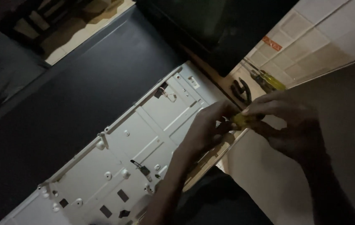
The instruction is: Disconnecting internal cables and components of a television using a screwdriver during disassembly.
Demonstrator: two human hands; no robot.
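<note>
My left hand point(206, 129) and my right hand point(287, 123) meet over the edge of a white metal back panel point(119, 158), both closed around a small yellow tool point(243, 120), probably a screwdriver handle. The tool's tip is hidden between my fingers. The panel lies flat and runs diagonally from lower left to upper centre, with screw bosses, slots and a short wire near its top. Against the panel's left side lies a large dark sheet point(69, 104).
A yellow-handled screwdriver point(271, 81) and black-handled pliers point(240, 91) lie on the tiled floor point(319, 37) beyond my hands. A big dark screen-like slab point(215, 25) is at the top. A pale flat sheet point(352, 137) covers the right side.
</note>
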